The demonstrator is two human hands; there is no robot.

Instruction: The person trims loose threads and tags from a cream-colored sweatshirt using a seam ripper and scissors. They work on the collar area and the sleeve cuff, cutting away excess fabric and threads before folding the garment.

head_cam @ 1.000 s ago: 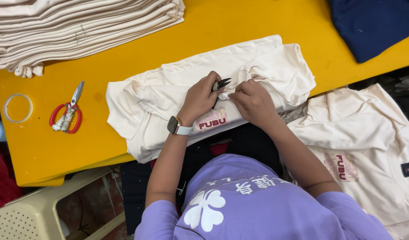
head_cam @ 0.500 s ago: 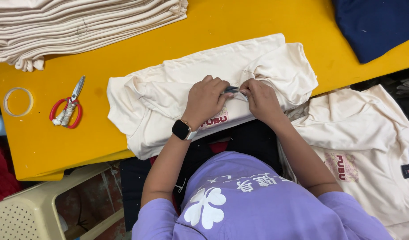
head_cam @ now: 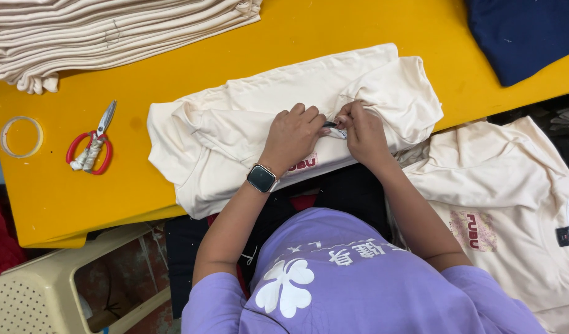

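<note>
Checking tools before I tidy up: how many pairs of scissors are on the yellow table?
1: red-handled scissors lie left of the cream shirt, beside the tape roll. Others may be hidden under fabric.

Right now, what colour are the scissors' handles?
Red, on the scissors lying on the yellow table, left of the cream garment; head view.

Yellow table (head_cam: 173,74), beige plastic stool (head_cam: 43,297) beneath, evenly lit.

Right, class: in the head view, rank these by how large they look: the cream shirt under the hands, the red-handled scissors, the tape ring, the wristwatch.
1. Cream shirt
2. Red-handled scissors
3. Tape ring
4. Wristwatch, which sits nearer the camera, yet looks smallest.
</note>
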